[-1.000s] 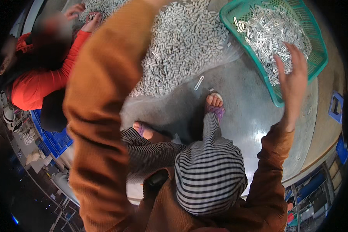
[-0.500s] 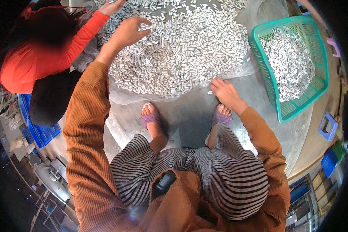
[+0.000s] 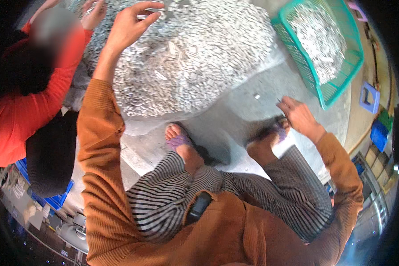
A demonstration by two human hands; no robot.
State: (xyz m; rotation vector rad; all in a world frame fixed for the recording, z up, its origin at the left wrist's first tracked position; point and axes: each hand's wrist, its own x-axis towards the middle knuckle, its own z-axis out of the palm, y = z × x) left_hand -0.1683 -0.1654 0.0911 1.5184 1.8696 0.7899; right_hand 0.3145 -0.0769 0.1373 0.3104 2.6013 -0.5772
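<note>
My left hand point(image 3: 133, 24) hovers over the upper left of a broad pile of small silvery-white oblong pieces point(image 3: 208, 53). Its index finger and thumb are stretched apart, with nothing visible between them. My right hand point(image 3: 299, 115) is off the pile, above my right foot. Its fingers are pinched together, and a thin dark tip shows at them, too small and blurred to name. One small white piece point(image 3: 257, 95) lies alone on the grey floor between that hand and the pile. The pile rests on a translucent plastic sheet point(image 3: 142, 126).
A green plastic basket point(image 3: 324, 98) of long silvery-white pieces stands at the right. Beyond it are a purple stool point(image 3: 369, 98) and a blue bin point(image 3: 379, 135). On my left a person in a red sleeve point(image 3: 60, 84) sits close, hands at the pile's far edge.
My right hand has left the pile's near edge and moved right and toward me. My right knee has swung outward. The view has shifted; the left hand stays over the pile's upper left.
</note>
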